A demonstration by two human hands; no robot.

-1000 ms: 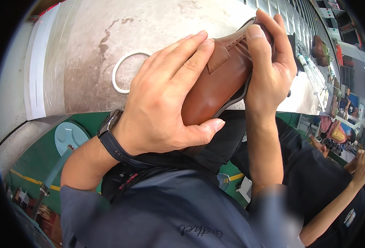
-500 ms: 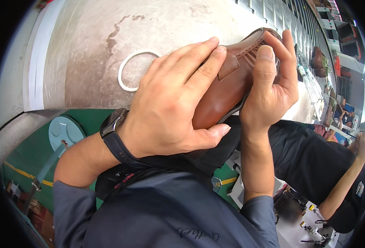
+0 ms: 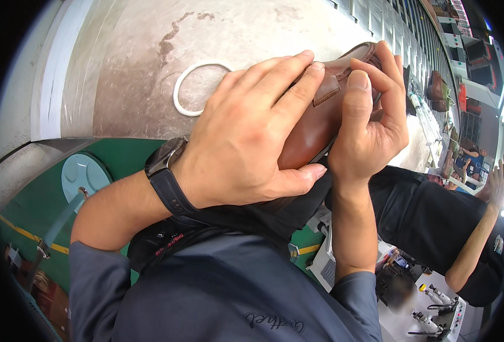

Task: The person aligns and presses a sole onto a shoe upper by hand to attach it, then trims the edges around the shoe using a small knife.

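A brown leather shoe (image 3: 313, 132) with a stitched strap across its upper is held between my hands above the worktable, its opening tilted to the far right. My left hand (image 3: 243, 128), with a black watch (image 3: 166, 165) on the wrist, lies across the toe and side, fingers stretched over the leather and thumb on the near side. My right hand (image 3: 369, 128) grips the shoe near its opening, thumb raised and fingers curled around the edge. Much of the toe is hidden under my left hand. A thin white ring (image 3: 176, 94) lies on the table, just left of my left hand.
The pale, stained worktable (image 3: 132, 80) has a roller conveyor (image 3: 391, 34) along its far right side. Another brown shoe (image 3: 438, 91) stands beyond it. A co-worker in black (image 3: 417, 222) is close on my right. A round light-blue stool (image 3: 83, 171) stands at lower left.
The view has shifted slightly, so table and ring sit farther right. My right fingers have curled closer over the shoe's edge. My left hand keeps its place on the shoe. The co-worker's hand has risen.
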